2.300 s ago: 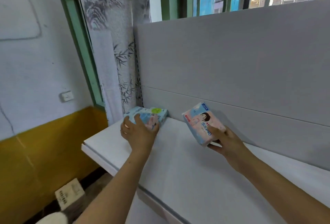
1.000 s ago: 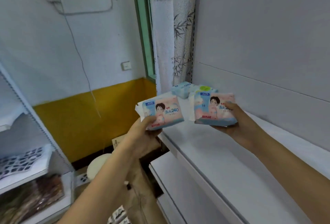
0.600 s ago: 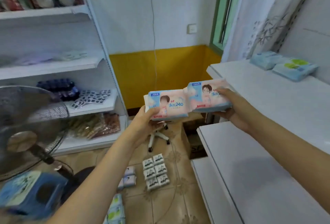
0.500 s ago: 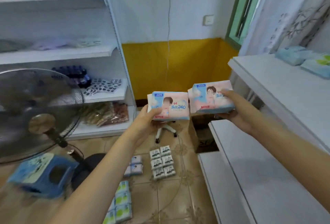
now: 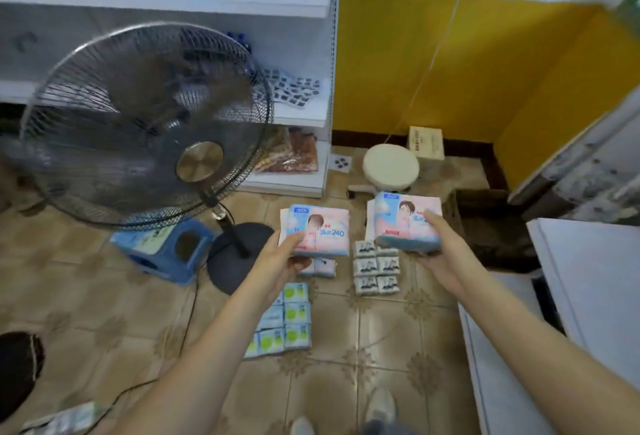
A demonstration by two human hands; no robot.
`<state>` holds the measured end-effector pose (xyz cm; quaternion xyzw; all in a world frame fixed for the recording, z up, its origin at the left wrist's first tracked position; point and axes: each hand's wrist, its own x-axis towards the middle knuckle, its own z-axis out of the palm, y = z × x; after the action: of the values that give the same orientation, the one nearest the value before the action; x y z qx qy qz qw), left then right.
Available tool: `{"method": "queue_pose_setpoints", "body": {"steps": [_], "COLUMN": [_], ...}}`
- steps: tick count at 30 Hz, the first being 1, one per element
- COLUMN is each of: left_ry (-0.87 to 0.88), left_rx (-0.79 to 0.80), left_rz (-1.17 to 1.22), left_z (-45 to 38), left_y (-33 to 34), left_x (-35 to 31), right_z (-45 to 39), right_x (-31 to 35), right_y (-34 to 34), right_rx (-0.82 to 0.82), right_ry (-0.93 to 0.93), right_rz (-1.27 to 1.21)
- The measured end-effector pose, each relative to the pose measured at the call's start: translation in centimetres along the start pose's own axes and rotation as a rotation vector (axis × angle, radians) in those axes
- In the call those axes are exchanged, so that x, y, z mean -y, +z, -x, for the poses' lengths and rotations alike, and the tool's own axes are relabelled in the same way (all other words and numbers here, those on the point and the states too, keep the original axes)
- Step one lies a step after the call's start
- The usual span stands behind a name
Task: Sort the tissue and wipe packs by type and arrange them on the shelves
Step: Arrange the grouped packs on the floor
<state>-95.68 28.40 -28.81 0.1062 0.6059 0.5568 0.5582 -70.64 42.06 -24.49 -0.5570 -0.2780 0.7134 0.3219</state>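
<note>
Pink glossy rectangular packs: left hand (image 5: 277, 258) grip pinches one (image 5: 317, 232), right hand (image 5: 441, 254) grip another (image 5: 405, 221).

Single head-worn wide-angle view, facing forward and steeply down from standing height over the tiled floor (image 5: 381, 330); near both outstretched forearms, farther from the fan (image 5: 145, 123) and yellow wall (image 5: 450, 71).

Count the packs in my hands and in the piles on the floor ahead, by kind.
Pink packs held: 2, one in the left hand, one in the right hand
Pink packs on floor: 2, partly hidden
Grey packs: 6
Green-dot packs: about 6, arm covers some
Total: about 16
</note>
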Motion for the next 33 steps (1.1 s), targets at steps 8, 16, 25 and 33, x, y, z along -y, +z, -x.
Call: {"method": "queue_pose_setpoints", "body": {"steps": [8, 16, 25, 33], "left_ry": [-0.132, -0.301, -0.276, -0.073], "left_rx": [-0.182, -0.272, -0.217, -0.24], "left_rz": [0.03, 0.015, 0.028, -0.087], "left_z": [-13.6, -34.8, -58.9, -74.0], "left_y": [-6.5, -15.3, -23.0, -23.8], "left_x": [6.4, 23.9, 42.9, 48.2], "right_z": [-15.8, -37.7, -59.9, -76.3], "right_x": [-10.4, -30.4, -52.2, -56.1], "right_y": [4.4, 3.2, 0.7, 3.3], "right_rx": [-0.045, -0.116, -0.184, -0.078], "right_ry": [0.125, 0.178, 0.177, -0.022], "right_rz": [0.099, 0.151, 0.162, 0.411]}}
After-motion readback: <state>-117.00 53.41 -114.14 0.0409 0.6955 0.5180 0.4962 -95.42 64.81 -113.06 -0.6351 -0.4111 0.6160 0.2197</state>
